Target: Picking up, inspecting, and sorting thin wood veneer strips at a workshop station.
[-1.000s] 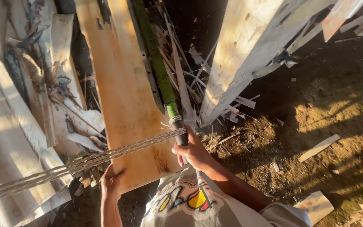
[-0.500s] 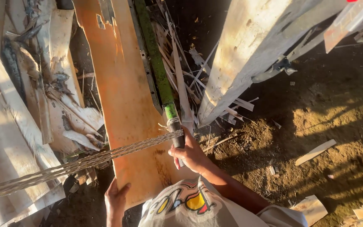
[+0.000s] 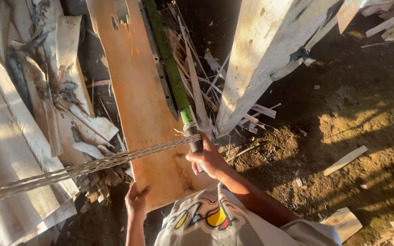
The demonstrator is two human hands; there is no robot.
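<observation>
Board [image 3: 142,118] of orange wood runs away from the left hand [image 3: 136,200], whose fingers clasp its near edge. Just right of it, the right hand [image 3: 208,160] is wrapped around a green lever's dark handle [image 3: 194,139], where a twisted rope [image 3: 83,168] is tied.

Two hands [image 3: 210,159], one orange board [image 3: 142,105], one green lever [image 3: 169,68], one rope [image 3: 92,166]
</observation>
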